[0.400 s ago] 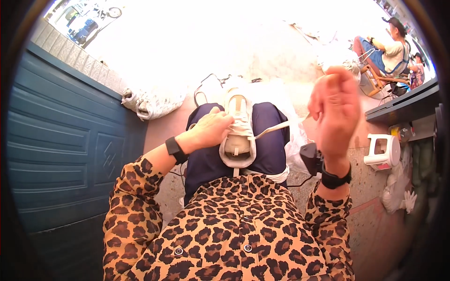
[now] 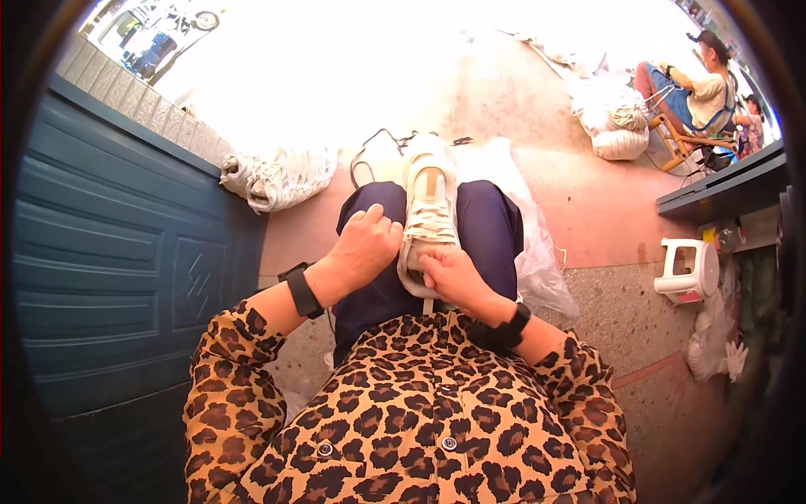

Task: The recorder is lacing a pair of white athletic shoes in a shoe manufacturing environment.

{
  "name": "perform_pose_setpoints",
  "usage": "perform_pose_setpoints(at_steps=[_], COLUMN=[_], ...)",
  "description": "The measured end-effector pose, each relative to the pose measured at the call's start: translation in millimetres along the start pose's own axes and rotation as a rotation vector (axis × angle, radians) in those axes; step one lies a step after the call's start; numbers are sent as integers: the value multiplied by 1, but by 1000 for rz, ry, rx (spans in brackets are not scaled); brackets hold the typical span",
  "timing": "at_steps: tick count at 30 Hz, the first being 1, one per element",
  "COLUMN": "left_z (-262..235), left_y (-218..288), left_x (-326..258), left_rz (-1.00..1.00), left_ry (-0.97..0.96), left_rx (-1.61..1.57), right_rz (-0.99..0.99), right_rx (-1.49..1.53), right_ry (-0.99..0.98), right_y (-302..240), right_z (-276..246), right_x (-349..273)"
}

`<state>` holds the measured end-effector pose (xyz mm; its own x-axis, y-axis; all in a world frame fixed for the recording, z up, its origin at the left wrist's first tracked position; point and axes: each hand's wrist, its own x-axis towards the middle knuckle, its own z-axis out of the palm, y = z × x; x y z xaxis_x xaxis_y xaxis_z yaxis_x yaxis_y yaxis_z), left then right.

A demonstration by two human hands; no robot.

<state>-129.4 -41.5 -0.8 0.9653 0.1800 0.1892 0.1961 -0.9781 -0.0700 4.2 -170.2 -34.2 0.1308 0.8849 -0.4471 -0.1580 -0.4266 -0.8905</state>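
Observation:
A beige lace-up shoe (image 2: 430, 189) rests between my thighs, its toe pointing away and its opening toward me. White laces (image 2: 432, 220) cross its upper. My left hand (image 2: 363, 248) is closed just at the left side of the shoe. Whatever is inside its curled fingers is hidden. Over the opening, by the tongue, my right hand (image 2: 457, 279) has its thumb and fingers pinched together. I cannot make out what that pinch holds. The loose lace end does not show.
Several white shoes (image 2: 281, 179) are lined up by the blue door (image 2: 92, 252) at left. Clear plastic (image 2: 537, 252) lies right of my knees. A white stool (image 2: 687, 270) stands at right. Beyond it, a person (image 2: 705, 92) sits beside bundled white material (image 2: 617, 126).
My right hand has come down and left from its raised place, where it pulled a white lace taut, to the shoe's opening. My left hand has drawn slightly back from the laces.

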Motion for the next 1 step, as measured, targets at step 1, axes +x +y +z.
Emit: perform_pose_setpoints(at_steps=[1], left_z=[1], left_y=[-2], left_x=[-3], left_rz=[-15], left_ry=[-1], left_rx=[-36], right_rz=[-83], right_rx=[10], right_ry=[95], right_y=[3], right_z=[4], right_x=[3])
